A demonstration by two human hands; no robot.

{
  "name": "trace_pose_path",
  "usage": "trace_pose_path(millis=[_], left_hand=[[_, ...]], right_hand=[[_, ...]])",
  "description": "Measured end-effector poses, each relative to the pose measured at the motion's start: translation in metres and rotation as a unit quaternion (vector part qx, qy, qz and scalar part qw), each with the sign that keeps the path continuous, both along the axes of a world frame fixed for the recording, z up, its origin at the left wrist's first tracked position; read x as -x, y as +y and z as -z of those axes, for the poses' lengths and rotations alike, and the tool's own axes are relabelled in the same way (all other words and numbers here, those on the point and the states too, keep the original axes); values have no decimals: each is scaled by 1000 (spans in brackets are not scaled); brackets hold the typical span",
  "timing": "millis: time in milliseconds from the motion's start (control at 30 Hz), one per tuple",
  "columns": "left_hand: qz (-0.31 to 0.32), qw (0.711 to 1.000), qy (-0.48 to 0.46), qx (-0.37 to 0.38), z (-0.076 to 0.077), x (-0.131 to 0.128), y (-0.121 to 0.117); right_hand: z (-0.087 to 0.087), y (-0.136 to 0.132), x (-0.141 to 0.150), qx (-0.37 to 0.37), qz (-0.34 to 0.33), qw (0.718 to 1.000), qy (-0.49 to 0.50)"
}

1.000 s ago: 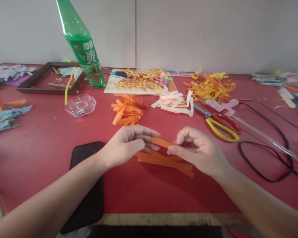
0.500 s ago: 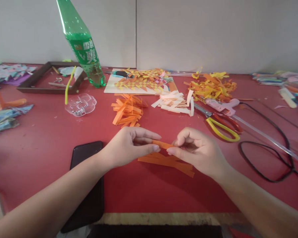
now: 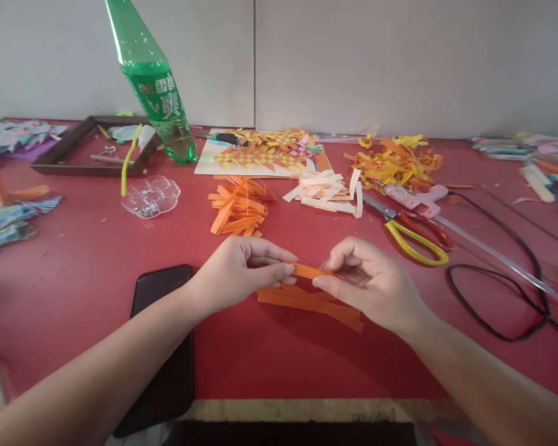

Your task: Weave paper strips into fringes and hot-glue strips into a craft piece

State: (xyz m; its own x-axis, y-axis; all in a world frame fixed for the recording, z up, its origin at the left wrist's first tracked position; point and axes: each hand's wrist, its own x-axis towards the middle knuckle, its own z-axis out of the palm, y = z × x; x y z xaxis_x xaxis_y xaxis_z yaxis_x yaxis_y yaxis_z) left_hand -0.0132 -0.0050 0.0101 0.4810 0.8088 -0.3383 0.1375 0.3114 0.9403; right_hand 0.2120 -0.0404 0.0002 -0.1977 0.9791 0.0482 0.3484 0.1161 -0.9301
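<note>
An orange paper strip (image 3: pixel 308 271) stretches between my two hands, just over the table. My left hand (image 3: pixel 242 272) pinches its left end between thumb and fingers. At the other end, my right hand (image 3: pixel 369 282) grips it between thumb and curled fingers. Beneath the hands, several loose orange strips (image 3: pixel 307 301) lie crossed on the red table (image 3: pixel 279 359). Beyond my left hand sits a heap of orange strips (image 3: pixel 239 207). A pile of pale peach strips (image 3: pixel 328 191) lies to the right of that heap.
A black phone (image 3: pixel 167 359) lies under my left forearm. Scissors (image 3: pixel 416 238), a pink glue gun (image 3: pixel 418 197) and its black cord (image 3: pixel 493 337) are at right. Farther back are a green bottle (image 3: pixel 162 105), a dark frame (image 3: pixel 79 168), a clear flower-shaped dish (image 3: pixel 151 197) and yellow-orange scraps (image 3: pixel 395 164).
My left fingers have shifted slightly left along the strip, so a little more of it shows between the hands. The right hand stays nearly in place.
</note>
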Motion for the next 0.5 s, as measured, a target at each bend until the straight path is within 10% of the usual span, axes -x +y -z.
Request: trace_pose_path(millis=[500], left_hand=[[-70,997,-38,11,4,3,3]], right_hand=[[4,3,-5,-7,30,996,88]])
